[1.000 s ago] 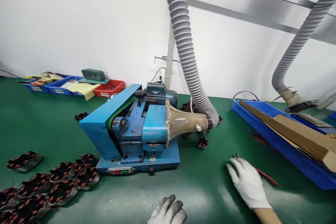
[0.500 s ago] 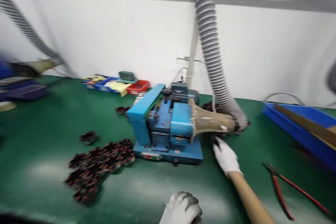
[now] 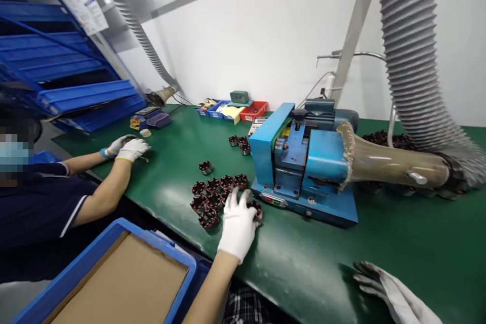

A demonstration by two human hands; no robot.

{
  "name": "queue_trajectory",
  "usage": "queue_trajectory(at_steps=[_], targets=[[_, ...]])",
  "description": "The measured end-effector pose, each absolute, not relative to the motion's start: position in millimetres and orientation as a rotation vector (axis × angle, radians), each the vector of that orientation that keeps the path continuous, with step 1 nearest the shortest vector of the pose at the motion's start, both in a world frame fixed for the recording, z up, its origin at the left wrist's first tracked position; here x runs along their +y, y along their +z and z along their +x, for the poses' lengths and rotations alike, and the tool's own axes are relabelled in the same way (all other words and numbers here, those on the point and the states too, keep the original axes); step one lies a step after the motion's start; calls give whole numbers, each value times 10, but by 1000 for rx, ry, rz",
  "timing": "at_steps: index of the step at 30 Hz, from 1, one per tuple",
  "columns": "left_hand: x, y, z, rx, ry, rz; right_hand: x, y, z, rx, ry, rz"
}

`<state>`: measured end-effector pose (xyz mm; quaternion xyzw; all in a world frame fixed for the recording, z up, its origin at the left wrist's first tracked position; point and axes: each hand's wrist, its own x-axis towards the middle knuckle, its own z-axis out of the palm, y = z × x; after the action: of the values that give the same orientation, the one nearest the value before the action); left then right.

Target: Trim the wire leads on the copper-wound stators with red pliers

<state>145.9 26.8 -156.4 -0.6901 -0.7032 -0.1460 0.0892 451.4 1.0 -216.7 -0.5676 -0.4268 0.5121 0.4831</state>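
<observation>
My left hand (image 3: 238, 228), in a white glove, reaches over the near right side of a group of motor stators (image 3: 213, 200). These are round black cores with copper windings. Its fingers and thumb curl about one stator (image 3: 255, 208), partly hidden by the hand. At the lower right is my right hand (image 3: 374, 281), in a glove with grey, dirty fingertips. Its fingers are stretched out over the table, with nothing seen in them. A blue belt-driven machine (image 3: 307, 167) stands beyond and between my hands.
A grey hose (image 3: 412, 50) joins the machine's clear funnel (image 3: 395, 159). More stators (image 3: 391, 139) lie behind it. At the left sits a co-worker with gloved hands (image 3: 131, 149). A cardboard-lined blue tray (image 3: 186, 263) is at the lower left, and small bins (image 3: 254, 110) stand at the back.
The view has swung left, bringing in the co-worker and blue tray. My left hand has moved to the stator group. My right hand has drawn back from beside the machine towards the front.
</observation>
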Motion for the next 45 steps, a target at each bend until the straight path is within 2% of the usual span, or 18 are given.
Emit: queue_trajectory(at_steps=[5, 9, 16, 24, 27, 29, 32, 34, 36, 38, 42, 45], targets=[[-212, -1738, 1943, -1949, -546, -2720, 38, -1826, 4134, -1129, 1602, -1298], [-262, -1892, 2196, -2094, -697, -2799, 120, -1830, 4060, -1167, 1701, -1365], [-55, -1978, 2348, -1953, -785, -2920, 202, -1702, 4023, -1088, 1892, -1248], [-101, -1899, 2406, -1861, -815, -2885, 136, -1750, 4227, -665, 1633, -1157], [-80, -1879, 2405, -1916, -802, -2829, 104, -1598, 4431, -630, 1389, -1128], [-62, -1878, 2400, -1958, -816, -2759, 52, -1501, 4434, -895, 1223, -1184], [-40, -1869, 2402, -1939, -832, -2741, -74, -1483, 4227, -1746, 1023, -1287], [-28, -1851, 2410, -1896, -821, -2784, -157, -1572, 4065, -2151, 684, -1265], [-16, -1832, 2417, -1885, -814, -2801, -217, -1700, 3981, -2228, 327, -1196], [-6, -1820, 2422, -1908, -826, -2787, -249, -1817, 3991, -2152, 166, -1152], [0, -1826, 2446, -1938, -842, -2804, -201, -1933, 4153, -2048, 183, -1236], [-16, -1845, 2457, -1961, -849, -2803, -60, -1928, 4312, -2167, 298, -1304]])
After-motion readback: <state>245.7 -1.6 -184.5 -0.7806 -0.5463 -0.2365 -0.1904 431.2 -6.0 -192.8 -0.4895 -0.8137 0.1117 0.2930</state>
